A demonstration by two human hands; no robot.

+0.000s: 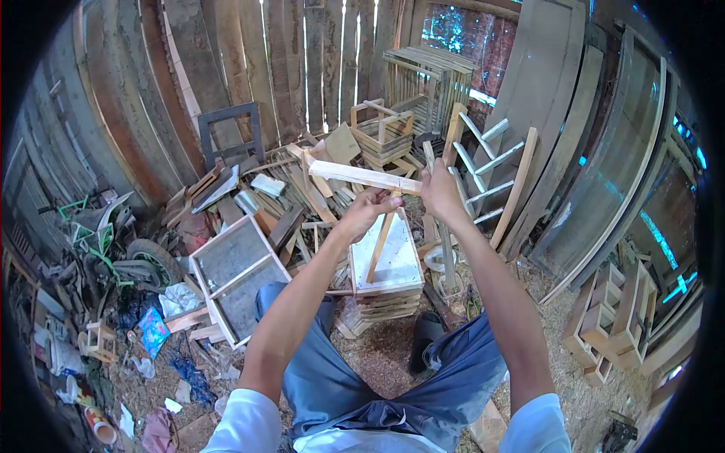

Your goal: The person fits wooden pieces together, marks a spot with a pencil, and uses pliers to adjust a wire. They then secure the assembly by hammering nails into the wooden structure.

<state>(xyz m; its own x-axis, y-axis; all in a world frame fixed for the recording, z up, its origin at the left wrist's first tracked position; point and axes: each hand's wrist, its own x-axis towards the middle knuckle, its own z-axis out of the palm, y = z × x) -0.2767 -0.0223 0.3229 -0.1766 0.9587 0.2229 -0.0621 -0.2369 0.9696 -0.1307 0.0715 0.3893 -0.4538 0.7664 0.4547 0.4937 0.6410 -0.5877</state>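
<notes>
A wooden frame of light strips is held up in front of me, its pale crossbar (355, 175) running from upper left toward my right hand. My left hand (366, 215) is closed around the wood just below the crossbar, where a thin leg (383, 245) slants down. At the corner on the right, my right hand (440, 190) grips the bar's end together with an upright strip. Below the frame stands a slatted wooden box with a white top (393, 260), which the thin leg overlaps in this view.
A rack with white rungs (487, 162) leans at the right. Scrap wood (302, 200) is heaped behind, near a small slatted crate (381, 136). A divided wooden tray (240, 279) lies at my left, a green motorbike (102, 238) beyond. Small wooden shelves (612, 317) sit at far right.
</notes>
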